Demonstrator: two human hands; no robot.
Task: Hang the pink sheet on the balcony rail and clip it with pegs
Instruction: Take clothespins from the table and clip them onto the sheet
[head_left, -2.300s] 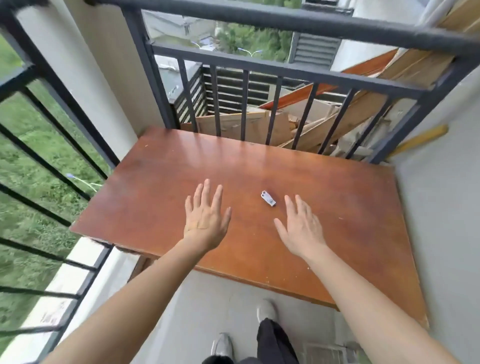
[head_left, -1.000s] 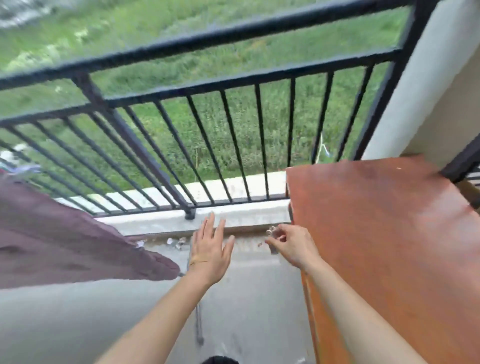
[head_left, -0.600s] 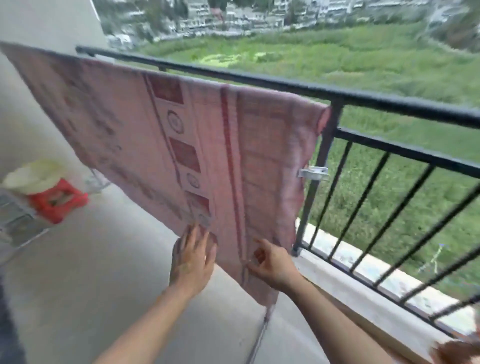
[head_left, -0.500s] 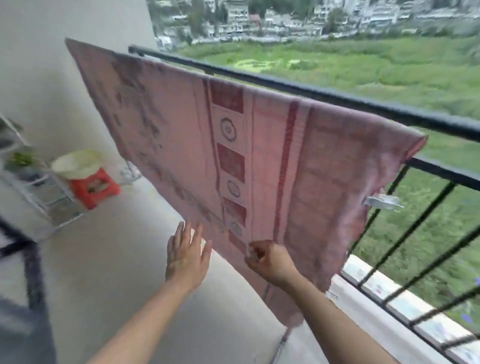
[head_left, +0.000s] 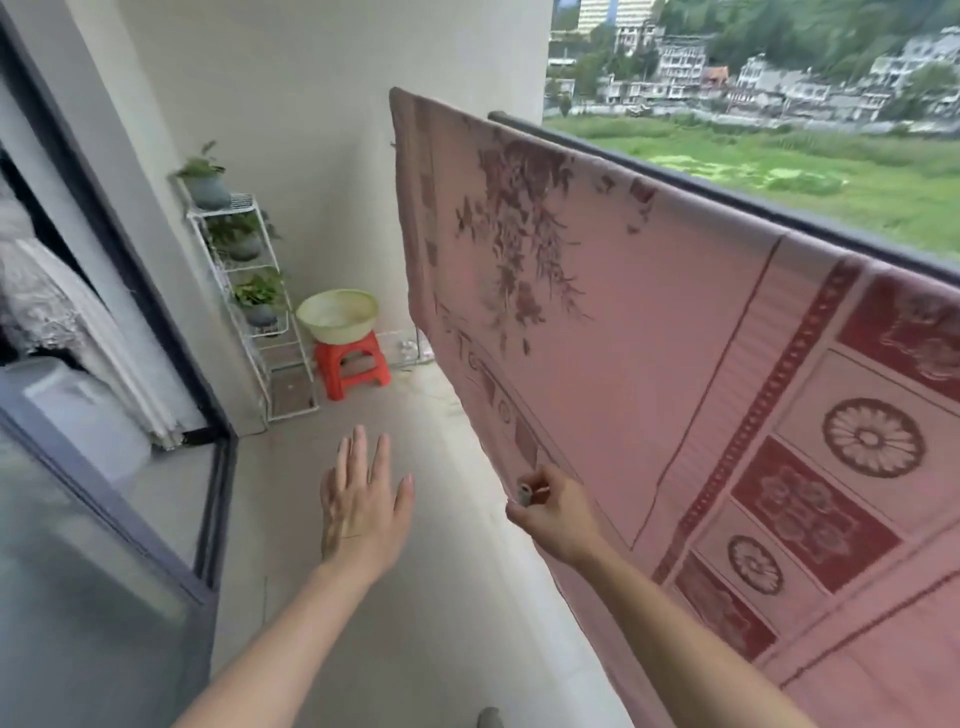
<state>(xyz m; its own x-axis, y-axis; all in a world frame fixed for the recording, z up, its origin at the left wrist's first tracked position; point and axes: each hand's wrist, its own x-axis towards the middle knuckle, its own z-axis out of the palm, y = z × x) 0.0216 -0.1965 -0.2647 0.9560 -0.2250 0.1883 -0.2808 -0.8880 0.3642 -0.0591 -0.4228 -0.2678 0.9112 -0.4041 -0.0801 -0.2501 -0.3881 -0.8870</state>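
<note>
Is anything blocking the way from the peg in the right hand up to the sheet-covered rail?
Nothing visible does. The right hand pinches the peg low beside the pink sheet; only open air lies between it and the rail above.

The one camera sits on my head, wide-angled, facing forward and down along the balcony floor (head_left: 332, 639). My left hand (head_left: 362, 512) and right hand (head_left: 555, 515) are close beneath it; the pink sheet (head_left: 649, 338) fills the right, the plant rack (head_left: 252, 296) stands far ahead.
</note>
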